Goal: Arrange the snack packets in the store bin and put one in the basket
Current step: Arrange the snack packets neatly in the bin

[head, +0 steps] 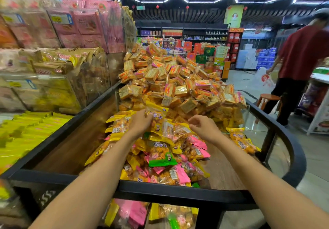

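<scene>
A heap of yellow, pink and green snack packets (165, 155) lies in the black-rimmed store bin (178, 189) with a wooden floor. My left hand (140, 121) grips a yellow snack packet (156, 110) at the far end of the heap, lifting its top edge. My right hand (204, 128) hovers just above the heap to the right, fingers loosely curled, holding nothing. One yellow packet (240, 139) lies apart at the bin's right side. No basket is in view.
Behind a clear divider (178, 98) rises a tall pile of orange cracker packs (170, 75). Acrylic boxes of pink and yellow snacks (58, 50) stand at the left. A person in a red shirt (299, 64) stands at the right aisle beside a stool (268, 98).
</scene>
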Motion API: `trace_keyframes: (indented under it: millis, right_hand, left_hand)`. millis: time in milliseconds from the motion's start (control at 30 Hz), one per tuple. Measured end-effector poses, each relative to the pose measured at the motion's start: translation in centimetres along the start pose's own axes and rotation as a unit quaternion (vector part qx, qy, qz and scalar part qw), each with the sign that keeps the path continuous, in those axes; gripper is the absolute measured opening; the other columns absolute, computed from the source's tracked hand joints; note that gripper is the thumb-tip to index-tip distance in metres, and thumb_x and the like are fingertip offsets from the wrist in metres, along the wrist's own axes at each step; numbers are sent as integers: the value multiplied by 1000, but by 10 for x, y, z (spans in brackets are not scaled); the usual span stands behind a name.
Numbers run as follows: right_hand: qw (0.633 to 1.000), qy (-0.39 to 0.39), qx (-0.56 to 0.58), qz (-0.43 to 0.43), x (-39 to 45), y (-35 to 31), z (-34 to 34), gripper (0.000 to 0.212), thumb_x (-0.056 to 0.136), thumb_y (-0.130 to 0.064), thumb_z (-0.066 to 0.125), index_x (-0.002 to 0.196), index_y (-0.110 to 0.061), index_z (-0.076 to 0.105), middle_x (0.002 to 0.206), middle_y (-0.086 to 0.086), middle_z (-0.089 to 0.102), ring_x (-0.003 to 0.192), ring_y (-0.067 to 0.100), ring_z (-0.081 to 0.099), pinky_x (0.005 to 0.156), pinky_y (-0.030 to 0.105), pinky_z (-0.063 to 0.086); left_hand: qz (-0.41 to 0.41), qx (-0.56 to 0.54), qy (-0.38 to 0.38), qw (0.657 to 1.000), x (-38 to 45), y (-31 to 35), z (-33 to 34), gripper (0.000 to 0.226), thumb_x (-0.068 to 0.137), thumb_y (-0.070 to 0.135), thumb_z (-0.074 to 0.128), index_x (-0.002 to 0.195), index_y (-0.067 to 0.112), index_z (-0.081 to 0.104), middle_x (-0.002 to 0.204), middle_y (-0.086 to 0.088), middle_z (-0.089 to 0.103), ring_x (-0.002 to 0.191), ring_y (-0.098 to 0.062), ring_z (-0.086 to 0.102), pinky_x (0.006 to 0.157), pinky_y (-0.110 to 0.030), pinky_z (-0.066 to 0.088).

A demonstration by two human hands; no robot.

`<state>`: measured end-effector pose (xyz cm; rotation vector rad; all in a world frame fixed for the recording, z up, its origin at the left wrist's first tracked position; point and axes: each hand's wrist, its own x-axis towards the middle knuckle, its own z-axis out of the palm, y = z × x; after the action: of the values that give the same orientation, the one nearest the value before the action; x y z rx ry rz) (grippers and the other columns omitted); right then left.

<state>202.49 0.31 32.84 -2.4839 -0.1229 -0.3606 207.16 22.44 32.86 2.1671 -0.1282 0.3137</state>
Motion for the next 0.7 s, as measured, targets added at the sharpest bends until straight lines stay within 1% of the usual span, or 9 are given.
trace_keyframes:
  millis: [67,167,267,333,400,433,500,600,700]
  right_hand:
    - [997,-26,-72,-30,-5,4,-9,28,95,-19,55,121,-9,60,116,6,64,104,19,58,81,24,43]
    - [992,-35,-117,-29,-13,14,-22,24,95,-20,56,117,-10,62,114,7,65,100,18,58,77,23,41]
    - [991,-35,-128,-20,-21,22,-29,23,96,-22,56,115,-10,63,112,7,65,91,13,53,74,21,36]
    - [990,-42,-133,-18,-24,25,-30,24,96,-22,55,116,-10,62,113,6,65,94,14,56,74,20,37]
    - [989,-51,-139,-20,-27,26,-29,25,97,-21,53,117,-10,62,115,6,65,102,17,59,77,20,40]
    - [988,-54,-142,-24,-28,26,-28,25,97,-21,53,118,-10,62,116,7,65,105,18,59,80,22,42]
    - [986,-63,-154,-29,-30,26,-27,25,97,-21,52,118,-10,62,118,7,65,108,20,59,87,27,44]
    - [983,-67,-166,-37,-31,28,-30,26,98,-21,51,118,-10,62,117,7,65,108,21,59,89,31,45]
    - [984,-55,-165,-39,-35,33,-39,25,98,-23,51,117,-11,62,114,5,65,104,18,59,84,26,45]
  left_hand:
    - [7,55,6,998,-1,-2,5,25,99,27,46,110,8,57,101,-5,59,97,-24,56,79,-35,42]
    - [29,111,35,993,-3,-1,9,41,96,29,53,129,5,49,127,-12,55,121,-29,48,96,-39,39]
    - [44,139,29,989,-3,-5,10,47,96,29,53,135,4,45,136,-13,50,128,-29,43,103,-39,36]
    - [51,150,20,987,-1,-12,11,42,97,30,51,130,4,50,132,-14,52,124,-30,45,100,-40,38]
    - [41,149,16,988,1,-17,12,30,97,30,50,109,5,58,115,-14,58,110,-32,52,87,-40,42]
    - [27,146,14,989,2,-19,13,27,97,31,49,98,5,58,106,-14,60,101,-32,54,80,-40,42]
    - [5,148,11,989,3,-19,13,27,97,32,49,89,6,54,99,-15,61,92,-30,55,73,-38,42]
    - [4,145,7,989,5,-19,12,33,97,32,49,97,1,60,103,-17,63,96,-32,57,76,-39,43]
    - [-2,133,16,991,9,-21,10,41,98,34,46,107,-2,61,110,-19,63,102,-33,57,83,-40,44]
